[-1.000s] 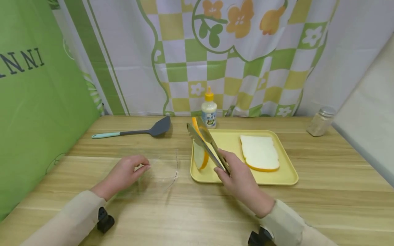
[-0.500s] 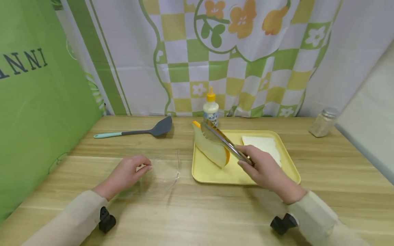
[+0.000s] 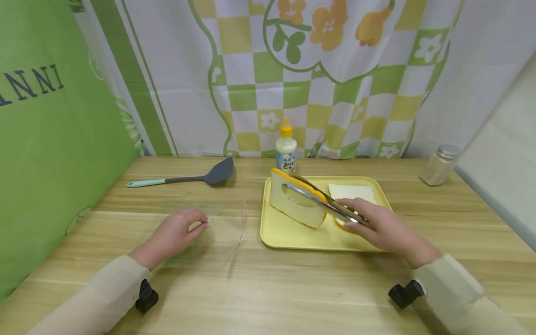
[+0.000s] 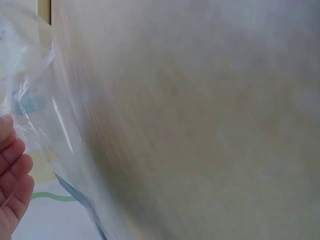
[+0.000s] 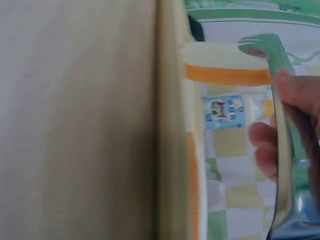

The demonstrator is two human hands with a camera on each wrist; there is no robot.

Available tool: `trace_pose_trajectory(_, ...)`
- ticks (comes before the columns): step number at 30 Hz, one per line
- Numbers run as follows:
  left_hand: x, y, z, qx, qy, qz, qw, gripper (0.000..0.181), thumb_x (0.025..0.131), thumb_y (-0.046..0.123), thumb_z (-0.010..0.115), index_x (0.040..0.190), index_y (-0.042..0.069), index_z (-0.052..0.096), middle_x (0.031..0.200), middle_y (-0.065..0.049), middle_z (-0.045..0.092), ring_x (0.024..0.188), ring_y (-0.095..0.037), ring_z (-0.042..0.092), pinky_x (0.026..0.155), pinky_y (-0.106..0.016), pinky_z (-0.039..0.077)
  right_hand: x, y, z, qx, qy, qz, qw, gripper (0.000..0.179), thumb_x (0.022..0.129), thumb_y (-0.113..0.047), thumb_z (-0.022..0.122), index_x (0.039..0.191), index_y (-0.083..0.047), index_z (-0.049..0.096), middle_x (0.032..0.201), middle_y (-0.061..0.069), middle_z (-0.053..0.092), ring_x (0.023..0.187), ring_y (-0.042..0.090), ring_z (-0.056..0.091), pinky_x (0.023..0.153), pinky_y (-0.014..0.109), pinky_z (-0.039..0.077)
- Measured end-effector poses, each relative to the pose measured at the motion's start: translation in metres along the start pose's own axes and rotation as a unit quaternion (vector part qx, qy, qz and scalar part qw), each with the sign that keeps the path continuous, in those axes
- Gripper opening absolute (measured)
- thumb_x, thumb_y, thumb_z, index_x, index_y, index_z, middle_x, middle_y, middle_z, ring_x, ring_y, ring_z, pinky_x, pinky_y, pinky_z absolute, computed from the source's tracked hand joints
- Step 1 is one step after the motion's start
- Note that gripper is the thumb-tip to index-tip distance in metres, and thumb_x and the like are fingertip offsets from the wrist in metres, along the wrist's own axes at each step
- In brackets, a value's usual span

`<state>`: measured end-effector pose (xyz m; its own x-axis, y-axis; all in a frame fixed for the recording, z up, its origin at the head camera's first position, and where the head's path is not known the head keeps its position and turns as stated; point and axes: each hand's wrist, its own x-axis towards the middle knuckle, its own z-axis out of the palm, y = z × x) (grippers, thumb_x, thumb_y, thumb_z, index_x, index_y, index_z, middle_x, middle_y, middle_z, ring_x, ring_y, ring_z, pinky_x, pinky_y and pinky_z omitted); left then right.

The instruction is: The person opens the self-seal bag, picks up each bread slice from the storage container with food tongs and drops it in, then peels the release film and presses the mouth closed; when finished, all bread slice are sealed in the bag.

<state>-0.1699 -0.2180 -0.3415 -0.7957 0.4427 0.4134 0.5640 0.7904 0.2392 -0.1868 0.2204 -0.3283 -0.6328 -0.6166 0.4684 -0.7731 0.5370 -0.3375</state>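
Note:
My right hand (image 3: 383, 228) grips metal tongs (image 3: 337, 213) over the right part of the yellow tray (image 3: 289, 238). Between the tong arms a thick bread slice (image 3: 293, 204) with an orange crust stands on edge above the tray's left half. From the right wrist view, one tong arm (image 5: 284, 170) shows beside the slice's crust (image 5: 227, 75). A second bread slice (image 3: 353, 191) lies flat on the tray, partly covered by the tongs and hand. My left hand (image 3: 176, 235) pinches a clear plastic bag (image 3: 224, 228), whose mouth faces the tray; its film (image 4: 62, 120) fills the left wrist view's left side.
Behind the tray stands a squeeze bottle (image 3: 286, 151) with a yellow cap. A spatula (image 3: 217, 172) with a mint handle lies at the back left. At the back right is a glass shaker jar (image 3: 439, 165). A patterned curtain (image 3: 310, 97) hangs behind the table.
My right hand has moved right, swinging the tongs and bread slice from the tray's left edge further over it. My left hand and the plastic bag have hardly moved.

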Motion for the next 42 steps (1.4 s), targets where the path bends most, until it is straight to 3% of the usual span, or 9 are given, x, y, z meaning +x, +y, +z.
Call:
trace_pose_trajectory(3, 0.002, 0.003, -0.001, 0.012, 0.009, 0.001, 0.9999, 0.007, 0.080, 0.004, 0.070, 0.080, 0.009, 0.065, 0.080, -0.001, 0.065, 0.076, -0.018, 0.062, 0.067, -0.035, 0.050, -0.007, 0.001, 0.003, -0.055, -0.011, 0.005, 0.9984, 0.051, 0.082, -0.007, 0.069, 0.129, -0.006, 0.050, 0.107, 0.000, 0.062, 0.086, 0.007, 0.056, 0.070, 0.031, 0.048)
trace_pose_trajectory(5, 0.003, 0.005, -0.001, 0.019, 0.015, -0.003, 0.9997, 0.008, 0.080, 0.005, 0.070, 0.079, 0.010, 0.064, 0.080, -0.001, 0.064, 0.075, -0.018, 0.062, 0.066, -0.034, 0.050, -0.011, 0.002, 0.005, -0.067, -0.010, 0.006, 0.9977, 0.050, 0.082, -0.006, 0.068, 0.128, -0.003, 0.050, 0.104, 0.001, 0.062, 0.083, 0.007, 0.055, 0.068, 0.030, 0.047)
trace_pose_trajectory(11, 0.010, 0.009, 0.001, 0.012, 0.018, -0.024, 0.9995, 0.007, 0.082, 0.009, 0.069, 0.079, 0.011, 0.063, 0.080, 0.000, 0.063, 0.073, -0.018, 0.061, 0.063, -0.032, 0.048, -0.015, 0.004, 0.009, -0.066, 0.027, 0.011, 0.9974, 0.045, 0.075, 0.001, 0.071, 0.119, -0.003, 0.058, 0.092, -0.004, 0.062, 0.077, 0.003, 0.050, 0.063, 0.025, 0.044)
trace_pose_trajectory(16, 0.012, 0.010, 0.004, 0.000, 0.012, 0.002, 0.9999, 0.008, 0.080, 0.007, 0.071, 0.078, 0.011, 0.064, 0.079, 0.000, 0.064, 0.075, -0.019, 0.062, 0.066, -0.032, 0.050, -0.014, 0.000, 0.012, -0.048, 0.029, 0.060, 0.9966, 0.036, 0.080, -0.002, 0.068, 0.116, -0.005, 0.061, 0.090, -0.004, 0.063, 0.075, 0.003, 0.049, 0.061, 0.024, 0.043)
trace_pose_trajectory(20, 0.012, 0.012, 0.007, -0.008, 0.003, 0.016, 0.9998, 0.007, 0.080, 0.007, 0.071, 0.079, 0.010, 0.065, 0.080, 0.000, 0.064, 0.077, -0.019, 0.062, 0.069, -0.033, 0.051, -0.013, -0.007, 0.010, 0.042, 0.004, 0.121, 0.9917, 0.029, 0.087, -0.004, 0.061, 0.116, -0.004, 0.060, 0.083, 0.000, 0.061, 0.062, 0.002, 0.047, 0.051, 0.023, 0.042)
trace_pose_trajectory(24, 0.015, 0.013, 0.010, -0.011, -0.008, 0.026, 0.9996, 0.006, 0.081, 0.010, 0.071, 0.080, 0.010, 0.065, 0.080, 0.001, 0.064, 0.077, -0.017, 0.061, 0.069, -0.032, 0.050, -0.010, -0.019, 0.004, 0.193, -0.045, 0.196, 0.9605, 0.028, 0.094, -0.010, 0.053, 0.120, -0.001, 0.057, 0.063, 0.001, 0.050, 0.044, 0.003, 0.040, 0.037, 0.023, 0.036)
trace_pose_trajectory(29, 0.020, 0.015, 0.012, -0.015, -0.018, 0.044, 0.9987, 0.007, 0.080, 0.011, 0.071, 0.081, 0.011, 0.064, 0.079, 0.002, 0.063, 0.075, -0.014, 0.060, 0.068, -0.030, 0.050, -0.007, -0.025, 0.001, 0.288, -0.098, 0.190, 0.9335, 0.031, 0.096, -0.010, 0.049, 0.123, 0.006, 0.052, 0.060, -0.001, 0.047, 0.042, 0.007, 0.039, 0.034, 0.024, 0.034)
trace_pose_trajectory(36, 0.023, 0.016, 0.016, -0.013, -0.024, 0.069, 0.9973, 0.006, 0.081, 0.010, 0.070, 0.082, 0.010, 0.064, 0.080, 0.002, 0.062, 0.075, -0.013, 0.059, 0.069, -0.028, 0.050, -0.010, -0.027, -0.003, 0.337, -0.086, 0.152, 0.9250, 0.026, 0.096, -0.003, 0.046, 0.117, 0.010, 0.052, 0.064, 0.003, 0.049, 0.040, 0.015, 0.038, 0.034, 0.028, 0.035)
trace_pose_trajectory(42, 0.021, 0.015, 0.014, -0.024, -0.011, 0.087, 0.9959, 0.006, 0.082, 0.009, 0.069, 0.082, 0.012, 0.064, 0.080, 0.004, 0.061, 0.073, -0.011, 0.059, 0.067, -0.027, 0.049, -0.008, -0.030, 0.001, 0.309, -0.140, 0.184, 0.9227, 0.026, 0.095, -0.007, 0.049, 0.117, 0.007, 0.054, 0.068, 0.003, 0.051, 0.041, 0.005, 0.039, 0.034, 0.021, 0.033)
